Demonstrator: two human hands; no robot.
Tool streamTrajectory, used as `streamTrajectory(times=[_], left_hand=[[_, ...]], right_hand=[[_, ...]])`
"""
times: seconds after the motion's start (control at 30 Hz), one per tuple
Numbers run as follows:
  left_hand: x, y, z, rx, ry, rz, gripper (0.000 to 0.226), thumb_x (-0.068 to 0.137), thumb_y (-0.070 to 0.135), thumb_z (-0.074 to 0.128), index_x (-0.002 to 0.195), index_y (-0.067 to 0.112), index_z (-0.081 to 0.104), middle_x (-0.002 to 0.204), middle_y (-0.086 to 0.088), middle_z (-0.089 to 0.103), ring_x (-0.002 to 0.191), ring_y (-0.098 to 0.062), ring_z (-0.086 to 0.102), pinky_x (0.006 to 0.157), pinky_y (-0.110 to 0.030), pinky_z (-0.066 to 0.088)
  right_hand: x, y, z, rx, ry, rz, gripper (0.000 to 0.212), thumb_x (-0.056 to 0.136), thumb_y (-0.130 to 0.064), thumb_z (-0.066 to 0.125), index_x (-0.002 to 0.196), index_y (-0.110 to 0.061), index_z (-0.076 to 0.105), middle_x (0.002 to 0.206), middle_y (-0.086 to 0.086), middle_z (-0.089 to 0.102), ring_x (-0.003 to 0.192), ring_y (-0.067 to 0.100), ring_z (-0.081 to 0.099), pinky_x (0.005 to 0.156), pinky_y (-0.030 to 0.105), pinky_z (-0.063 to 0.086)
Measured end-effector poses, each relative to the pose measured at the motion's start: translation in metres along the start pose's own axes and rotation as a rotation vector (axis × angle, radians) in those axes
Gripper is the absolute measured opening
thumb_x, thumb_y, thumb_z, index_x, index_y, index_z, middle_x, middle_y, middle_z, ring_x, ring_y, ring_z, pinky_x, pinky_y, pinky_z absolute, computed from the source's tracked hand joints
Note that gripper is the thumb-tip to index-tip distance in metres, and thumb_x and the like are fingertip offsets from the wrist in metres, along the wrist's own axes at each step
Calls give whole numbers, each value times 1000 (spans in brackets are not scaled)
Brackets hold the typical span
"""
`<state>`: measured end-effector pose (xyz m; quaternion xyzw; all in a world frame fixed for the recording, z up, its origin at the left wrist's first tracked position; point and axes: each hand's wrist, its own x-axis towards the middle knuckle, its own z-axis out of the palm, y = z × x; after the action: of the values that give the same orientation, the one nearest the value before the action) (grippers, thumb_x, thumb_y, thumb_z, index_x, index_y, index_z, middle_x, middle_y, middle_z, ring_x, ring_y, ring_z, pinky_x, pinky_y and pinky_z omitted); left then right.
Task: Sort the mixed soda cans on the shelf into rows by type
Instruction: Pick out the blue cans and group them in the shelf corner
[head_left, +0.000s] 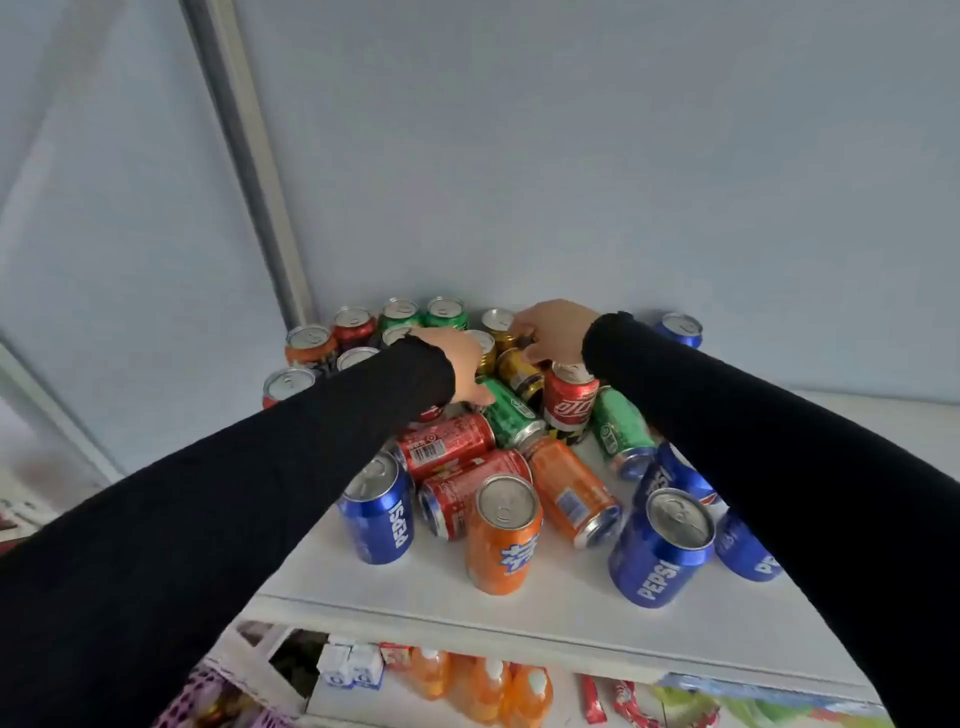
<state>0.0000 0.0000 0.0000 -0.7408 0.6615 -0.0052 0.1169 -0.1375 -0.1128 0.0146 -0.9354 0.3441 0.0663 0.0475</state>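
Mixed soda cans crowd the white top shelf (519, 608). Blue Pepsi cans (662, 545) and an orange can (503, 535) stand at the front, and another blue can (679, 328) stands apart at the back right. Red cans (447, 447) and a green can (511, 413) lie on their sides in the middle. Several cans stand at the back left, among them green ones (445, 313). My left hand (465, 371) reaches over the pile, its fingers touching the lying green can. My right hand (553, 332) curls round a gold can (517, 370) at the back.
A pale wall rises right behind the cans, with a grey upright post (249, 171) at the back left. Below the shelf edge sit orange bottles (488, 686) and small white cartons (350, 665) on a lower shelf.
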Motion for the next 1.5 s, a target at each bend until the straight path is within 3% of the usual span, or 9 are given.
streamTrajectory(times=[0.2,0.4,0.5,0.83,0.97,1.1,1.23,1.33,1.5], left_hand=[[13,11,3,-65,-178,-80,82,87,78,48,121,5,63,93,-5,61,83,-21,57,67,-30,43],[22,20,13,-143,-265,-187,93,76,86,53,129,10,59,116,-8,67,89,-21,58,75,-30,47],[24,23,9,-164,-290,-242,96,72,87,57,129,10,58,105,-7,63,88,-20,57,76,-31,48],[17,35,2,-223,-196,-316,81,67,81,69,109,12,61,79,1,57,72,-17,57,60,-29,43],[8,40,-1,-162,-35,-291,69,73,71,72,113,17,57,96,1,59,98,-24,63,75,-34,42],[1,41,0,-97,133,-254,68,76,63,75,124,20,55,115,1,66,107,-26,63,72,-35,42],[-1,43,-1,-21,219,-227,49,84,49,74,118,19,54,111,-1,63,102,-26,61,64,-34,36],[-2,39,-2,-4,253,-193,31,88,41,72,104,23,52,105,1,60,100,-25,59,63,-34,34],[-5,37,2,-10,280,-122,24,86,29,72,84,20,50,89,3,54,85,-24,56,57,-30,30]], right_hand=[[37,-9,4,-202,-242,-23,54,90,-29,71,141,-22,53,126,5,64,111,27,61,95,40,52],[48,-2,3,-173,-403,-100,59,84,-29,79,136,-23,54,126,3,63,114,28,60,100,48,51],[52,2,6,-217,-432,-163,67,83,-29,80,141,-19,49,129,6,61,118,30,60,99,44,52],[51,0,14,-318,-369,-214,72,74,-41,86,134,-14,58,120,5,69,106,25,66,84,35,54],[51,1,12,-308,-286,-228,63,66,-38,92,115,-11,64,103,5,72,90,24,69,82,39,59],[43,12,10,-290,-73,-305,54,71,-27,88,111,-10,56,99,7,69,80,25,67,57,33,54],[36,25,6,-219,5,-317,30,81,-21,80,93,-17,53,95,4,62,85,26,60,72,36,51],[32,32,7,-139,61,-329,37,82,-16,76,71,-23,41,82,4,59,76,26,57,67,35,47],[26,37,19,-42,72,-327,26,82,-15,73,67,-19,52,68,-2,58,71,25,60,60,30,43]])
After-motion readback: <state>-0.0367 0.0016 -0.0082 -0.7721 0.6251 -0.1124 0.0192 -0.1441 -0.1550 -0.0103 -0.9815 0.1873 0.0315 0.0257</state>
